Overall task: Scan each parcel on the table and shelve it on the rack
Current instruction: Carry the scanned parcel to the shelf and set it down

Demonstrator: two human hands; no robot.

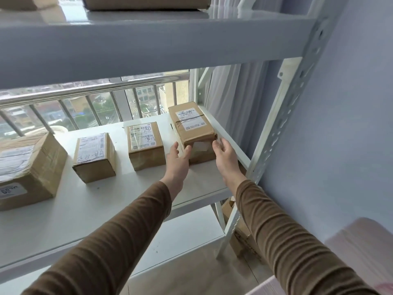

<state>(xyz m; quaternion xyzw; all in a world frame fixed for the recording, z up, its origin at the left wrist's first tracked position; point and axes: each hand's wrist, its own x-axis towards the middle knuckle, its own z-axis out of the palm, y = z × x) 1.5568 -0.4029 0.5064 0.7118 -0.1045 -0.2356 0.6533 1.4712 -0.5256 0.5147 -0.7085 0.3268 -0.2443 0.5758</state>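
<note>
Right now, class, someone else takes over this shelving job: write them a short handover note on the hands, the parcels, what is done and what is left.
Left hand and right hand: fingers on the near end of the rightmost parcel, lying on the middle shelf.
Three more parcels in the row: small box, small box, large box.
Done: four shelved here.
Left: let go; the table is out of view, so check it.

Four taped cardboard parcels (pixel 192 128) are sitting in a row on the middle shelf (pixel 89 209), a fifth parcel (pixel 146 2) is lying on the shelf above (pixel 148 39), and two hands (pixel 177 158) are reaching in.
</note>
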